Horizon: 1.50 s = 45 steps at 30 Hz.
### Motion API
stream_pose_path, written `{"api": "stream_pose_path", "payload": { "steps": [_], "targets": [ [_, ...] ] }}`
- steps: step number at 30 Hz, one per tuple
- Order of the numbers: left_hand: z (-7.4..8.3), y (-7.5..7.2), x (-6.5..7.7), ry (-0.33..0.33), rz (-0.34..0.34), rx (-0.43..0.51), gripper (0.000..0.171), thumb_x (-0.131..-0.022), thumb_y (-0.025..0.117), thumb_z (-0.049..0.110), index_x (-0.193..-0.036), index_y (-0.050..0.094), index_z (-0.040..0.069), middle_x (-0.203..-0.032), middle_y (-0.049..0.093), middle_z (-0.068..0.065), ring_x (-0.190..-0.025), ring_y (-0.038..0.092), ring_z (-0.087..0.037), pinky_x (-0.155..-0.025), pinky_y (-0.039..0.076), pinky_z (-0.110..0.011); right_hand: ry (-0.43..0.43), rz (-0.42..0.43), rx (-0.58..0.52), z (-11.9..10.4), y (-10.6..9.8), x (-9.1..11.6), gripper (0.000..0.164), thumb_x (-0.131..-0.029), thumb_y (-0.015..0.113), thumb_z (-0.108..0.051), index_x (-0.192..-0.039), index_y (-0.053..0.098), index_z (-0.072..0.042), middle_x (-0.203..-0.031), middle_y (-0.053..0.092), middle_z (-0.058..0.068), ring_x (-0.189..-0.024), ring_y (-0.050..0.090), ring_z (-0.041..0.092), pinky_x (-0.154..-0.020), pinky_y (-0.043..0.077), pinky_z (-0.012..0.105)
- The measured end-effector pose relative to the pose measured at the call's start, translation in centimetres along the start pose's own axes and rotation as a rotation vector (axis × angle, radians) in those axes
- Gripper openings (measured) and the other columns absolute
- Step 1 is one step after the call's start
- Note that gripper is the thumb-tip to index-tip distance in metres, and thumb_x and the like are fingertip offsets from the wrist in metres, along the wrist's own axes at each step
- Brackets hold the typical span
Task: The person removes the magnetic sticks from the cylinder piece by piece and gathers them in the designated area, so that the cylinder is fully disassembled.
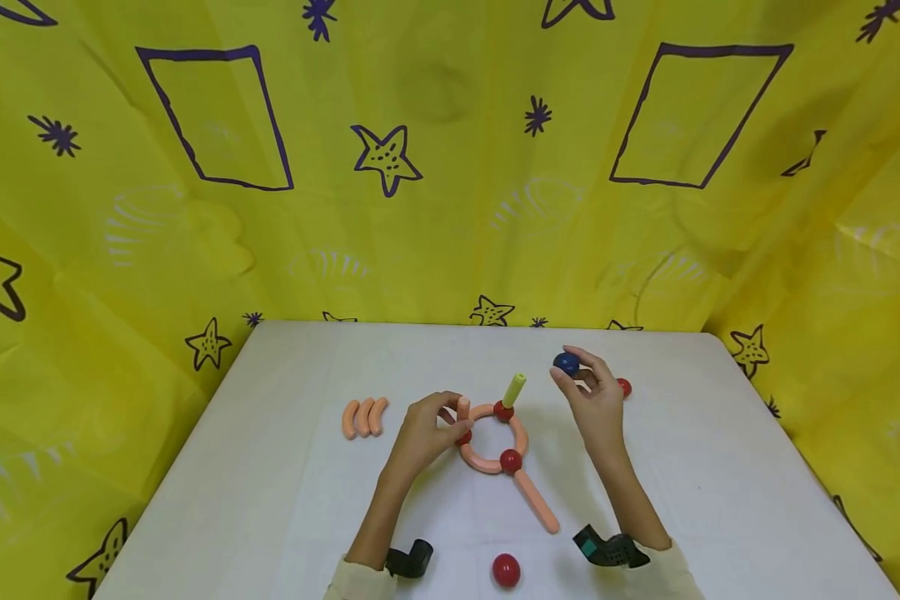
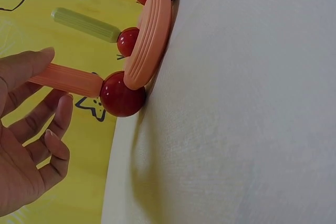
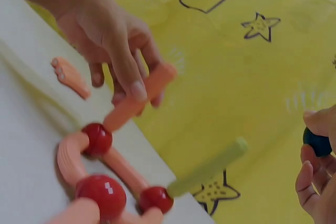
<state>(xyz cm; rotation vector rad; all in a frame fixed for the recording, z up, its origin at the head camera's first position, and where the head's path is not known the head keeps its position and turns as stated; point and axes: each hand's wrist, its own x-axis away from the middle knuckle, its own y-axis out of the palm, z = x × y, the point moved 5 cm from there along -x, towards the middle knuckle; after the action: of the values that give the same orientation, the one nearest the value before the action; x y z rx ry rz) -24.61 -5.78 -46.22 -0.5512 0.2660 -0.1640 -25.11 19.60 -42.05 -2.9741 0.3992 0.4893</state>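
Note:
A ring of curved orange rods (image 1: 523, 435) joined by red balls (image 1: 511, 461) lies on the table. From one ball a green rod (image 1: 514, 390) stands up, and a straight orange rod (image 1: 536, 502) runs out along the tabletop from another. With thumb and fingers, my left hand (image 1: 425, 429) pinches an orange rod (image 2: 71, 78) that rises from the ring's left ball (image 2: 123, 94). My right hand (image 1: 596, 400) holds a blue ball (image 1: 566, 363) between thumb and fingers, raised to the right of the green rod and apart from the ring.
Several loose curved orange rods (image 1: 363, 418) lie left of the ring. One loose red ball (image 1: 506, 571) rests near the front, another red ball (image 1: 625, 387) behind my right hand. A yellow patterned curtain (image 1: 450, 225) hangs around the white table (image 1: 270, 500).

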Motion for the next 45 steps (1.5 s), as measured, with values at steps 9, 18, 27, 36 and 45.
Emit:
{"api": "stream_pose_path", "payload": {
  "steps": [9, 18, 27, 36, 45],
  "targets": [
    [-0.1, 0.1, 0.1, -0.013, -0.004, -0.011, 0.029, -0.086, 0.074, 0.025, -0.112, 0.069, 0.013, -0.106, 0.069, -0.001, -0.090, 0.064, -0.019, -0.070, 0.050, -0.027, 0.170, 0.234, 0.035, 3.0, -6.0, -0.7, 0.040, -0.088, 0.072, -0.010, -0.124, 0.060, 0.000, -0.100, 0.057, -0.003, -0.071, 0.063, -0.001, -0.064, 0.049, 0.010],
    [-0.2, 0.2, 0.0, 0.000, -0.003, -0.031, 0.027, -0.087, 0.073, 0.022, -0.111, 0.069, 0.012, -0.106, 0.070, -0.002, -0.089, 0.065, -0.019, -0.072, 0.050, -0.027, 0.332, 0.332, 0.334, 6.5, -10.6, -1.1, 0.044, -0.089, 0.071, -0.018, -0.128, 0.060, -0.002, -0.102, 0.056, 0.000, -0.055, 0.055, -0.009, -0.053, 0.040, 0.011],
    [-0.5, 0.3, 0.1, -0.003, -0.010, -0.050, 0.028, -0.088, 0.072, 0.020, -0.114, 0.068, 0.010, -0.106, 0.069, -0.003, -0.088, 0.065, -0.019, -0.073, 0.050, -0.027, 0.443, 0.269, 0.449, 9.7, -12.2, -1.6, 0.045, -0.089, 0.068, -0.012, -0.131, 0.057, 0.000, -0.129, 0.055, 0.022, -0.071, 0.054, -0.002, -0.055, 0.045, 0.008],
    [-0.5, 0.3, 0.1, -0.002, -0.017, -0.051, 0.027, -0.088, 0.071, 0.020, -0.113, 0.068, 0.010, -0.106, 0.069, -0.003, -0.088, 0.064, -0.017, -0.074, 0.050, -0.025, 0.456, 0.240, 0.464, 10.9, -12.4, -2.1, 0.046, -0.088, 0.068, -0.009, -0.131, 0.056, 0.001, -0.131, 0.056, 0.025, -0.049, 0.053, -0.012, -0.055, 0.044, 0.008],
    [-0.6, 0.4, 0.3, -0.002, -0.018, -0.024, 0.026, -0.089, 0.070, 0.020, -0.113, 0.068, 0.010, -0.106, 0.069, -0.003, -0.088, 0.063, -0.016, -0.073, 0.050, -0.026, 0.448, 0.227, 0.591, 11.2, -12.6, -2.3, 0.049, -0.088, 0.068, -0.016, -0.133, 0.055, -0.001, -0.132, 0.058, 0.025, -0.069, 0.070, 0.015, -0.100, 0.040, 0.051]
  ]
}}
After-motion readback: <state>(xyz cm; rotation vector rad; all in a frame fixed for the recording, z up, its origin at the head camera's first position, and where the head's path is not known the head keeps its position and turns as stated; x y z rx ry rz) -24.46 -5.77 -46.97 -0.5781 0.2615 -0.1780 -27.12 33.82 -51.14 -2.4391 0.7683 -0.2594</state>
